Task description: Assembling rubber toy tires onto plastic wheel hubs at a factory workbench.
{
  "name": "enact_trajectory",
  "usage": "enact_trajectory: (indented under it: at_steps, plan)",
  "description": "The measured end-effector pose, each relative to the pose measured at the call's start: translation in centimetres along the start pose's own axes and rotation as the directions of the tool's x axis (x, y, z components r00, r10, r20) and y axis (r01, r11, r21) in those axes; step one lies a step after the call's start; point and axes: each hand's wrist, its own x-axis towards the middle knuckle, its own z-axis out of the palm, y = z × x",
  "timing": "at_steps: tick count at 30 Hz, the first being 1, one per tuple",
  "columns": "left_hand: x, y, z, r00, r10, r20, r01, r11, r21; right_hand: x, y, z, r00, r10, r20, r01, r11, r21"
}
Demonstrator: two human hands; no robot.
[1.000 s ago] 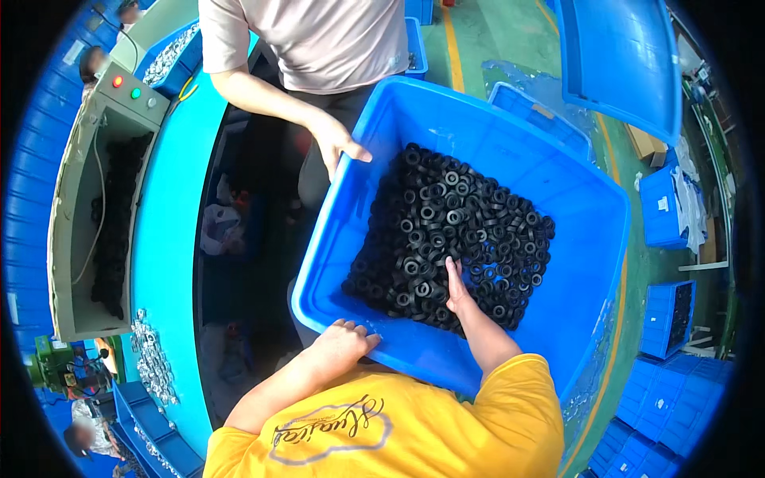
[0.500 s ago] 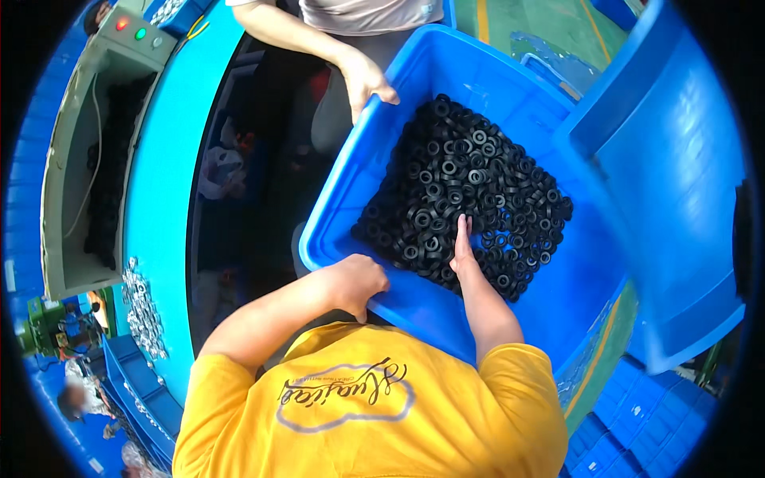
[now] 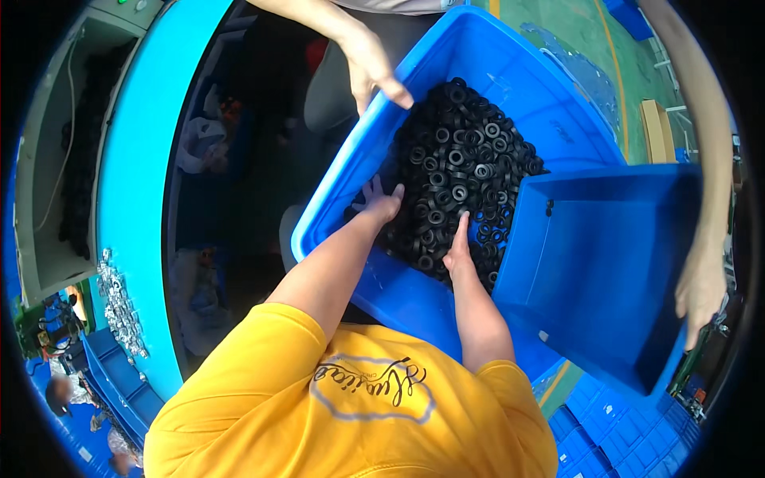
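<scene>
A large blue bin [image 3: 335, 199] holds a heap of small black rings [image 3: 458, 155]. Inside it, near the left wall, my left hand [image 3: 384, 203] reaches down at the edge of the heap with its fingers spread. My right hand [image 3: 458, 248] is at the near side of the heap, its fingers straight and its palm edge-on; it grips nothing. A smaller blue bin [image 3: 613, 247] is tilted over the right part of the large one, its inside bare. It hides some of the rings.
Another person's hand [image 3: 373, 70] grips the large bin's far left rim, and that person's other hand [image 3: 701, 291] holds the small bin's outer edge. At left is a turquoise table [image 3: 143, 159] with small metal parts [image 3: 119, 307]. Blue crates [image 3: 617, 430] stand at lower right.
My left hand has gone from the large bin's near rim into the bin. The other person's smaller bin has come down and left, over the large bin. My right hand stays at the heap.
</scene>
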Motion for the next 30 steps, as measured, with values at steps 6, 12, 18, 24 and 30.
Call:
enact_trajectory:
  at_steps: [6,12,18,24,30]
  plan:
    - [2.5,-1.3,-0.8,0.996,0.02,0.09,-0.014,0.998,-0.062,1.9,-0.3,0.0,0.999,0.045,0.018,-0.044,0.999,-0.022]
    - [3.5,-1.3,-0.7,0.987,0.055,0.149,-0.008,0.954,-0.299,1.9,0.2,4.1,0.997,-0.031,0.066,0.03,1.0,0.009]
    - [-0.9,1.4,-1.8,0.932,0.12,0.343,0.086,0.843,-0.531,-0.7,0.0,8.7,0.973,-0.078,0.215,0.001,0.942,0.336]
    - [-7.9,7.0,-3.2,0.638,0.66,0.398,-0.512,0.749,-0.421,-7.7,-1.2,8.1,0.917,-0.374,0.135,0.17,0.676,0.717]
    - [-17.5,9.4,-10.4,0.342,0.94,-0.001,-0.881,0.321,0.347,-12.5,-3.4,-0.9,0.813,-0.388,-0.434,0.514,0.128,0.848]
